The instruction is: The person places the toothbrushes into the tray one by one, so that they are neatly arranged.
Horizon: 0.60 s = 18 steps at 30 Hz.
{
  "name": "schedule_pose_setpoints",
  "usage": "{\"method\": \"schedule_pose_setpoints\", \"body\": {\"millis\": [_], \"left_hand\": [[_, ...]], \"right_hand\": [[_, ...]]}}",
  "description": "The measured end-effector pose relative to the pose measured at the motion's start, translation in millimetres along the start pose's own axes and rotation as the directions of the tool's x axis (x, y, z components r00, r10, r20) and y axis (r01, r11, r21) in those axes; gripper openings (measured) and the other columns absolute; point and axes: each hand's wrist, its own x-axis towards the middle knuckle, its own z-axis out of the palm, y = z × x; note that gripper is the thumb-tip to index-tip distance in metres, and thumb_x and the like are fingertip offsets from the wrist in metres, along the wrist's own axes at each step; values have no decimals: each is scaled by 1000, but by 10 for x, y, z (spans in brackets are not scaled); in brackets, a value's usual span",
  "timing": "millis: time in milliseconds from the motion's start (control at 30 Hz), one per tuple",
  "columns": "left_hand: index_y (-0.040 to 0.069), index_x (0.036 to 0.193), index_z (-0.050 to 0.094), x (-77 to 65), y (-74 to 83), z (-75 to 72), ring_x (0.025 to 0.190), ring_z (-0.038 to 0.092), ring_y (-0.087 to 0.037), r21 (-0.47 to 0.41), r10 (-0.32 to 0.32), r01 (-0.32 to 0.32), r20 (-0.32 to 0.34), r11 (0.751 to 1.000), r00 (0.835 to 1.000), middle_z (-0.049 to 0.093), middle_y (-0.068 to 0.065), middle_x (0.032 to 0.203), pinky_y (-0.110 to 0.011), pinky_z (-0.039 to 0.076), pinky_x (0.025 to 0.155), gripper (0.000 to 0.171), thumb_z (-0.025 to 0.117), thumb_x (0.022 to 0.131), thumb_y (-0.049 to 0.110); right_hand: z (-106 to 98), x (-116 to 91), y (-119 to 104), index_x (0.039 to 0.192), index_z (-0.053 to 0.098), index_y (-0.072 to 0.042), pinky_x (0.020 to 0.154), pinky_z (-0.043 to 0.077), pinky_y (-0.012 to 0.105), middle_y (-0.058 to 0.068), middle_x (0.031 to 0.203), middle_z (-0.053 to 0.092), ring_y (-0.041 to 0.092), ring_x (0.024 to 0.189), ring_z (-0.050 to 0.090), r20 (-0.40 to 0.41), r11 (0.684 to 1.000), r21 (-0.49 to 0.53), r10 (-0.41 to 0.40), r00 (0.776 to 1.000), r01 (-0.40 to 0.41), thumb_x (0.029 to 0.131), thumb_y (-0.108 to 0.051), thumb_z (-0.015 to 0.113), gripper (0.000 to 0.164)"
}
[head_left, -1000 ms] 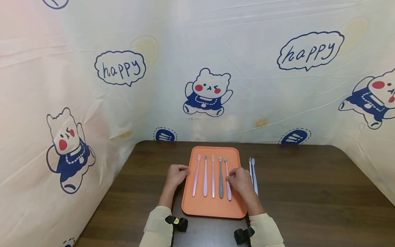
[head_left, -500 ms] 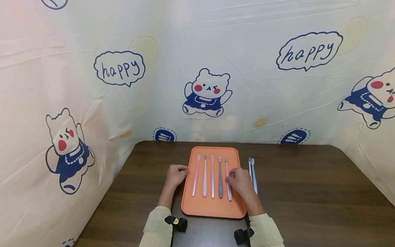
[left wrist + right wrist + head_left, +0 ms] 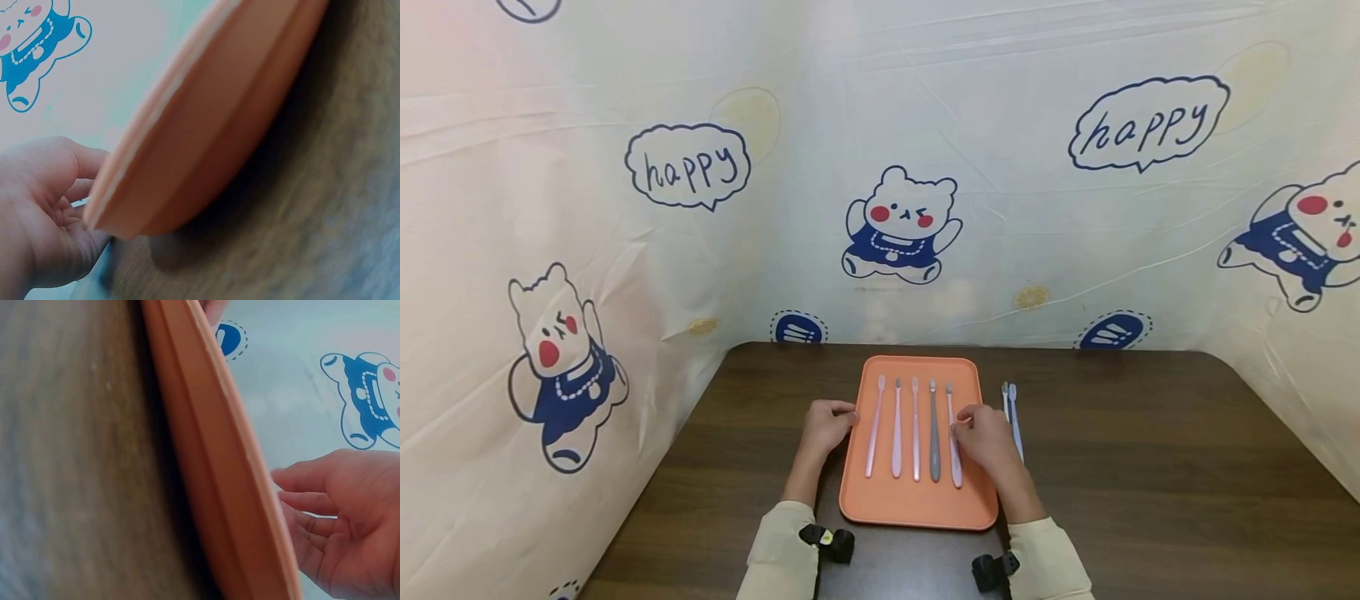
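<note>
On the orange tray (image 3: 917, 507) several toothbrushes lie in a row, heads toward the far end. Most are pinkish-lilac, like the middle toothbrush (image 3: 916, 429); one grey toothbrush (image 3: 935, 433) lies second from the right. My right hand (image 3: 988, 437) reaches over the tray's right rim and pinches the handle of the rightmost lilac toothbrush (image 3: 956, 467); its fingertips partly cover the handle. In the right wrist view the tray wall hides those fingertips. My left hand (image 3: 826, 427) grips the tray's left rim; in the left wrist view its fingers go behind the rim (image 3: 134, 150).
Two more toothbrushes (image 3: 1014, 417), whitish and light blue, lie on the dark wooden table (image 3: 1120, 467) right of the tray, partly behind my right hand. A patterned curtain (image 3: 820, 208) rises behind and beside the table.
My right hand's fingertips have shifted slightly right relative to the tray, and the rightmost toothbrush has turned very slightly. The left hand stays at the rim.
</note>
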Motion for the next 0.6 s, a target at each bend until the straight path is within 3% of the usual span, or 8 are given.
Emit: {"method": "schedule_pose_setpoints", "body": {"millis": [333, 600], "left_hand": [[-1, 102, 75, 11, -36, 10, 74, 67, -13, 23, -3, 3, 6, 1000, 1000, 74, -17, 96, -28, 55, 65, 21, 65, 88, 11], [0, 103, 75, 9, -21, -1, 75, 67, -15, 12, -9, 8, 9, 1000, 1000, 74, -18, 97, -28, 55, 65, 22, 65, 88, 12]], "right_hand": [[-41, -17, -31, 87, 73, -6, 56, 45, 25, 6, 77, 70, 14, 67, 59, -18, 1000, 8, -18, 1000, 18, 86, -13, 67, 9], [-143, -19, -15, 89, 74, -6, 60, 49, 27, 5, 78, 71, 14, 69, 61, -45, 999, 7, -49, 998, 50, 86, -14, 68, 10]]}}
